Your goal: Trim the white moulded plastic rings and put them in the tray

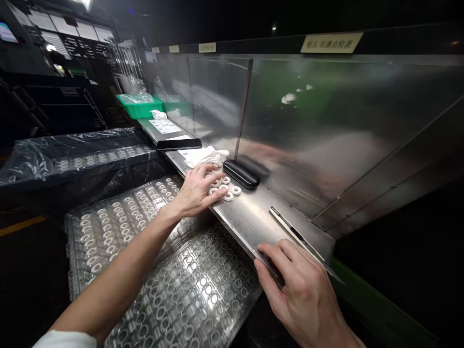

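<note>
Reaching over small white rings (237, 190) on a silvery metal ledge (250, 217), the left hand (199, 191) spreads wide; the right hand (300, 285) is narrowly parted.

My left fingers (214, 178) cover some of the white rings (237, 190) on the worktop (250, 212), so I can't count them or tell which ones I touch. They also overlap the near side of the crumpled cloth (205, 156). My left forearm (126, 261) hides part of the trays below, and the near tray (166, 319) runs off the bottom edge, as do my left sleeve (65, 340) and right wrist (337, 331). The print on the papers (165, 126) is too small to read; the far-left screen (7, 33) is cut off and blurred.
</note>
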The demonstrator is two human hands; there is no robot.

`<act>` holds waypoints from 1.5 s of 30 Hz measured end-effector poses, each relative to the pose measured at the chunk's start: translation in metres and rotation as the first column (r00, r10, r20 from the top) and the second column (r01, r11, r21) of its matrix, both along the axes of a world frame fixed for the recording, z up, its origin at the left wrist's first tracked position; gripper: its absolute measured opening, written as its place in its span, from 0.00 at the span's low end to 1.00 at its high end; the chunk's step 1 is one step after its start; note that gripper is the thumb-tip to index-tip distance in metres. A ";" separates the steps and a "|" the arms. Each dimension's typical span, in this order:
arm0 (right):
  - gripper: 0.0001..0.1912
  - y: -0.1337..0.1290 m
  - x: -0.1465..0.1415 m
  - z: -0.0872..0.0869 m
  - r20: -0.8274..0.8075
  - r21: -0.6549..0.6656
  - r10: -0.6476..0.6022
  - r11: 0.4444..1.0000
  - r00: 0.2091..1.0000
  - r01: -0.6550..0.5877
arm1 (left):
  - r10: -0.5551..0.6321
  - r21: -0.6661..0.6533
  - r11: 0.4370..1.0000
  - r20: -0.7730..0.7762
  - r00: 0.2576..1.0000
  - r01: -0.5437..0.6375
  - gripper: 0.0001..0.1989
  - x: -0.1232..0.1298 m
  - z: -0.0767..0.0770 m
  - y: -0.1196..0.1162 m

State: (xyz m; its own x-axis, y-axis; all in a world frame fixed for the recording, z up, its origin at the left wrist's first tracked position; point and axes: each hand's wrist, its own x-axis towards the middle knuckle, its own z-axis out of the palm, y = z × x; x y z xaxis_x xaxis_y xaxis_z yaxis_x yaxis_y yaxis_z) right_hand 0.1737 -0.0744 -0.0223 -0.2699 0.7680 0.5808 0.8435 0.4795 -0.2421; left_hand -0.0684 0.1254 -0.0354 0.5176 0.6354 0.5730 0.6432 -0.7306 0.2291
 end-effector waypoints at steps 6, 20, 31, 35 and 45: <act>0.06 0.000 0.001 -0.001 0.007 -0.014 -0.006 1.000 1.000 0.006 | -0.148 -0.048 0.989 -0.141 0.979 0.142 0.26 -0.003 0.015 0.019; 0.06 -0.003 0.001 0.002 -0.050 -0.057 -0.009 0.998 0.999 0.006 | -0.120 -0.088 0.989 -0.045 0.992 0.116 0.20 0.000 0.020 0.040; 0.18 0.115 -0.061 0.044 0.392 -0.102 -0.083 0.986 0.916 0.132 | -0.126 0.026 0.992 0.118 0.985 0.124 0.12 0.006 0.009 0.038; 0.20 0.139 -0.065 0.032 0.463 -0.138 -0.082 0.977 0.883 0.162 | -0.066 0.091 0.995 0.175 0.982 0.051 0.10 0.009 0.000 0.037; 0.10 0.134 -0.062 0.023 0.326 -0.152 -0.201 0.953 0.924 0.261 | -0.124 0.182 0.978 0.139 0.982 0.098 0.08 0.012 0.001 0.031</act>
State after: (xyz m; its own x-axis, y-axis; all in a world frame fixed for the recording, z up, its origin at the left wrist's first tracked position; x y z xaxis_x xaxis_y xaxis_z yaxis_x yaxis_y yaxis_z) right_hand 0.1113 0.0599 0.0009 -0.2117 0.9173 0.3374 0.9722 0.2331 -0.0238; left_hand -0.0568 0.1568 -0.0344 0.4801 0.4626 0.7454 0.5239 -0.8327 0.1793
